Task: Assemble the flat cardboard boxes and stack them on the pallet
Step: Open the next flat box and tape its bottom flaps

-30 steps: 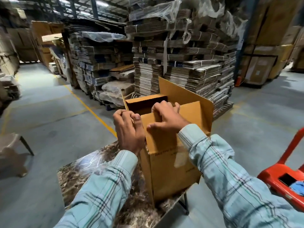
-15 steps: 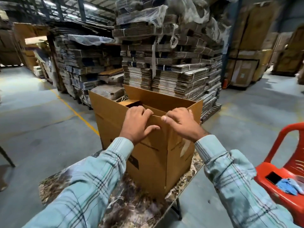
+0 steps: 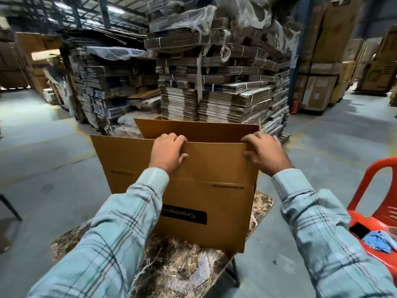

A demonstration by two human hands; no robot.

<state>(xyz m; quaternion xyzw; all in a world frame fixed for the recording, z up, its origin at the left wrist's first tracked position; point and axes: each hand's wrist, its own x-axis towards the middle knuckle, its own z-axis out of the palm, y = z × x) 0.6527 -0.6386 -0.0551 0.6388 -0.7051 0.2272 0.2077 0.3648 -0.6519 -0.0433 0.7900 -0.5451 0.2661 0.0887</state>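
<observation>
A brown cardboard box [image 3: 217, 190] stands upright on a small marbled table [image 3: 176, 274], its broad printed side facing me and its top flaps up. My left hand [image 3: 167, 151] grips the upper edge of the near flap around its middle, fingers curled over the rim. My right hand [image 3: 264, 151] holds the same edge at its right corner, fingers hooked over the top. The far flap [image 3: 193, 130] rises behind the hands. The box's inside is hidden.
Tall stacks of bundled flat cardboard [image 3: 219, 82] stand on a pallet right behind the box, with more stacks [image 3: 107, 82] at the left. A red plastic chair [image 3: 376, 211] holding a phone and blue cloth is at the right. Grey concrete floor surrounds the table.
The box has been turned so its wide printed face now points at me. My hands have spread apart along the near flap's top edge, the right one to the corner.
</observation>
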